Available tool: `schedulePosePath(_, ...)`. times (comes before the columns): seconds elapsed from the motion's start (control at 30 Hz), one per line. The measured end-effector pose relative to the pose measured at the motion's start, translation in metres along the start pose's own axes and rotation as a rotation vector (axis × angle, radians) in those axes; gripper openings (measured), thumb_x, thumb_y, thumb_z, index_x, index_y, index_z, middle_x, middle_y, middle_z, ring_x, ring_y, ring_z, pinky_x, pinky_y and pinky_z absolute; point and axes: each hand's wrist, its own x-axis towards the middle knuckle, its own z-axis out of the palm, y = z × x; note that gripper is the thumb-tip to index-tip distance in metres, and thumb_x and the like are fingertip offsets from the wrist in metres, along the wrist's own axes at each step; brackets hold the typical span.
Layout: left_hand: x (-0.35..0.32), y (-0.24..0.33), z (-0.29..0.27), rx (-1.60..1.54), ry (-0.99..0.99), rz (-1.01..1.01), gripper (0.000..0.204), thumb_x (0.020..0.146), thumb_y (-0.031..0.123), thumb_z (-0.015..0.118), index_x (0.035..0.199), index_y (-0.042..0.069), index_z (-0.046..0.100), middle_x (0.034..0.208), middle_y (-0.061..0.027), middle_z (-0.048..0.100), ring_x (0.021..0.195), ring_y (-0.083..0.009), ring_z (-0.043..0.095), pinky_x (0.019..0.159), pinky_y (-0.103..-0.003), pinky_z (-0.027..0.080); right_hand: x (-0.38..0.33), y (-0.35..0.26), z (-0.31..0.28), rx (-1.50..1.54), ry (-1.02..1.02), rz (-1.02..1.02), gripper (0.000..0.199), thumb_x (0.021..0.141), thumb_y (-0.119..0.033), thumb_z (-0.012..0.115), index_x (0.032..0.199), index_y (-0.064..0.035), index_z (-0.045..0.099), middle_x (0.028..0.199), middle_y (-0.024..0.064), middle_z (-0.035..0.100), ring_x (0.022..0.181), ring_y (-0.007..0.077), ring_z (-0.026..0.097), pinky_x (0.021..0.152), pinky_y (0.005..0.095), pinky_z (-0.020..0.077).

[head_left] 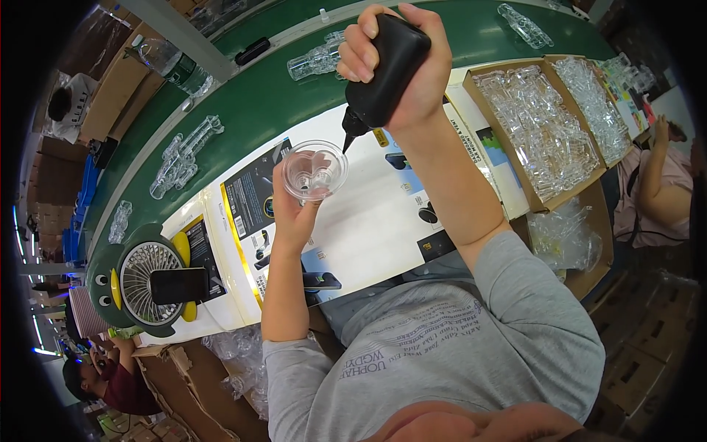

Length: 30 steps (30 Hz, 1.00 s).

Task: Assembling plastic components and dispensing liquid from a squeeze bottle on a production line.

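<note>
A green work surface point(243, 110) curves across the far side, with a white printed sheet point(361, 221) laid over its near part. To the left stand a penguin-shaped fan point(132, 269) and, in front of its grille, a dark phone point(179, 286); farther off on that side is a clear water bottle point(175, 66). Loose clear plastic pieces point(183, 160) lie on the green, one of them partly hidden behind the right hand point(416, 74). On the right, a cardboard box point(508, 158) full of similar transparent parts point(537, 129) takes up the sheet's end, with a second filled box beside it and a clear plastic bag point(565, 239) in an open carton nearer. One co-worker point(652, 184) is at the far right, another point(121, 383) at the near left.

The clear cup point(315, 169) is above the middle of the sheet, held by the left hand point(296, 217), whose fingers close around its near and left side. It is round and see-through, with a wide rim and a narrower inside. The right hand grips a matte black bottle point(390, 70) tipped downward; its pointed nozzle point(350, 132) is at the cup's right rim, whether touching I cannot tell.
</note>
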Motion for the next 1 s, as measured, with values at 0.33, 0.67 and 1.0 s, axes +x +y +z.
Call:
schedulePosePath(0.33, 0.003, 0.0, -0.001, -0.227, 0.036, 0.011, 0.055, 0.076, 0.015, 0.069, 0.121, 0.003, 0.04, 0.107, -0.0115, 0.056, 0.103, -0.0215, 0.054, 0.092, -0.035, 0.039, 0.002, 0.002, -0.002, 0.095, -0.039, 0.062, 0.037, 0.089, -0.036, 0.034, 0.073, -0.0046, 0.046, 0.053, 0.0066, 0.044, 0.047, 0.0153, 0.042, 0.048, 0.0251, 0.0374)
schedulePosePath(0.67, -0.001, -0.017, -0.009, -0.315, 0.128, -0.116, 0.051, 0.08, 0.016, 0.065, 0.123, -0.002, 0.045, 0.114, -0.0113, 0.056, 0.107, -0.0194, 0.052, 0.095, -0.031, 0.038, 0.0, 0.004, 0.0, 0.141, -0.055, 0.111, 0.038, 0.089, -0.037, 0.034, 0.073, -0.0048, 0.046, 0.053, 0.0064, 0.044, 0.047, 0.0151, 0.042, 0.048, 0.0249, 0.0374)
schedulePosePath(1.0, 0.0, -0.02, -0.011, -0.297, 0.094, -0.125, 0.038, 0.081, 0.013, 0.061, 0.115, -0.001, 0.051, 0.11, -0.0131, 0.059, 0.103, -0.0246, 0.057, 0.092, -0.035, 0.043, -0.001, 0.004, 0.001, 0.14, -0.036, 0.129, 0.037, 0.088, -0.037, 0.035, 0.073, -0.0046, 0.045, 0.052, 0.0061, 0.043, 0.047, 0.0151, 0.042, 0.048, 0.0245, 0.0375)
